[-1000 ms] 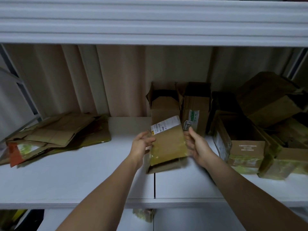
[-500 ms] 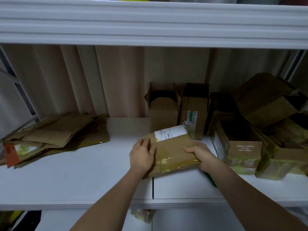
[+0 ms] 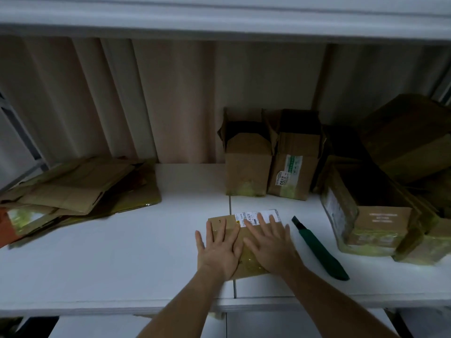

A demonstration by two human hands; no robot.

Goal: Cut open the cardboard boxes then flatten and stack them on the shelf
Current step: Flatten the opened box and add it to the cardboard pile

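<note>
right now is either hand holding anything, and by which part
Nothing is gripped. The left hand and right hand press flat, fingers straight, on the top face of the flattened box. The green cutter lies untouched.

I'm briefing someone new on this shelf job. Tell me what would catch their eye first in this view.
First, both hands, the left hand and right hand, pressing flat with spread fingers on a squashed cardboard box at the front middle of the white shelf. Just right of it lies a green utility knife. A pile of flattened cardboard sits at the far left, and unflattened boxes crowd the right.
</note>
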